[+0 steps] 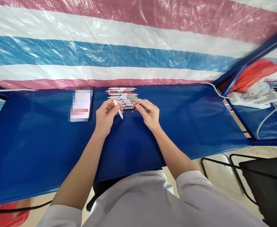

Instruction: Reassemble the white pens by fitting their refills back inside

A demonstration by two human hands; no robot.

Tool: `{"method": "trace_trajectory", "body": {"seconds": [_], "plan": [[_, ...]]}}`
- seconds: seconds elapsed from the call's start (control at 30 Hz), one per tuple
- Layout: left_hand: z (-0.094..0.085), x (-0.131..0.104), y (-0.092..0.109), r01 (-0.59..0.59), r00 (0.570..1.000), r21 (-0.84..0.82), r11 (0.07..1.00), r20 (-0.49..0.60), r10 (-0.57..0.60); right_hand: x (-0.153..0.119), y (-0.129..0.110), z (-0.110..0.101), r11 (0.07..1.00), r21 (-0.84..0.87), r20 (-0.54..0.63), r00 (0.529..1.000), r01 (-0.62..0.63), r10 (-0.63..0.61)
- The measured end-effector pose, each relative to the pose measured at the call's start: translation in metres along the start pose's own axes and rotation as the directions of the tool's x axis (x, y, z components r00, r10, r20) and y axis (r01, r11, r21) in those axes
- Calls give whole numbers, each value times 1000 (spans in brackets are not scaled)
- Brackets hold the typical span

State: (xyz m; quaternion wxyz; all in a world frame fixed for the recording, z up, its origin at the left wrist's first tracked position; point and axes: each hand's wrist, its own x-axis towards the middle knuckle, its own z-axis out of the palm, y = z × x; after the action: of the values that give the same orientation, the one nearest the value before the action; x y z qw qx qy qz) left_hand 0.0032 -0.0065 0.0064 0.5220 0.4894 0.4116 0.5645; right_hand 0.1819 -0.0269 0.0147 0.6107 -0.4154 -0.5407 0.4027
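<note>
My left hand is closed on a white pen, held at a slant with its narrow end pointing down toward me. Across from it, my right hand pinches a small, thin dark piece between thumb and fingertips; it is too small to tell exactly what it is. The two hands are apart. Just beyond them, a row of pens lies side by side on the blue table, mostly white and grey, with a red one among them. My fingers partly hide the nearest pens.
A phone, partly blurred out, lies left of the pens. Striped plastic sheeting hangs behind the table. At right are a blue metal frame, a red plastic bag, white cables and a black chair.
</note>
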Motion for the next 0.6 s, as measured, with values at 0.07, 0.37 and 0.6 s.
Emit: {"method": "trace_trajectory", "body": {"seconds": [0.07,0.37,0.6], "plan": [[0,0,-1,2,1000,1,1000,-1,-2,0,0,0,1000,15,-4,1000,-9,9],[1,0,-2,32,999,-14,999,-4,-32,4,8,3,947,265,-86,974,-182,211],[-5,2,4,104,995,-192,976,18,-102,15,16,-2,821,482,-148,895,-306,421]]}}
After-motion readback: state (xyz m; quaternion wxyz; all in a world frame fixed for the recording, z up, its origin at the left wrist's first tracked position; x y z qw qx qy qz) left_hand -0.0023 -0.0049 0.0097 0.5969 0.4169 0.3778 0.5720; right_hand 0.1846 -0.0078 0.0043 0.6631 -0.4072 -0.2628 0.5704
